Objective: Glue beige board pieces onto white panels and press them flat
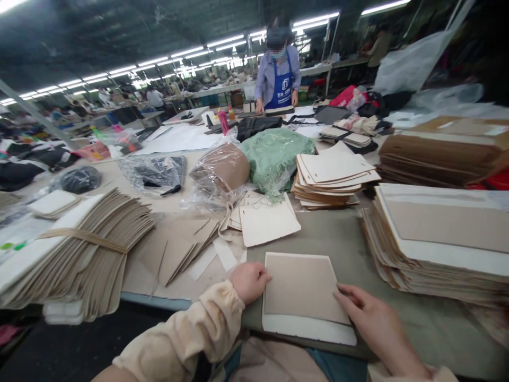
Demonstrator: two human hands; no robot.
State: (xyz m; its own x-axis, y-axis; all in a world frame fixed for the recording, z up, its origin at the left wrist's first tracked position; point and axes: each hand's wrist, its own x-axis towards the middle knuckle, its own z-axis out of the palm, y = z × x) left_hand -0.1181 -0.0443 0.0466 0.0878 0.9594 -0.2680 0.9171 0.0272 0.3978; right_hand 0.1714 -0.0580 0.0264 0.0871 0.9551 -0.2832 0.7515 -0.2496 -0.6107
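In front of me at the table's near edge lies a beige fabric panel [302, 289] on a slightly larger white board [318, 330], whose bottom strip shows. My left hand [250, 282] has its fingers curled in a pinch at the panel's left edge. At the right edge, my right hand [369, 313] grips the panel between thumb and fingers. Just beyond the panel is a cream board [270, 224] with rounded corners and a small slot. More beige pieces [185, 244] lie loosely fanned to the left.
A strapped stack of beige panels [119, 233] overhangs the table at left. To the right rises a thick pile of panels [445, 228]. Cream boards [334, 170], a green bundle in plastic [274, 154] and a brown wrapped item [225, 164] stand behind. A co-worker [278, 74] stands across.
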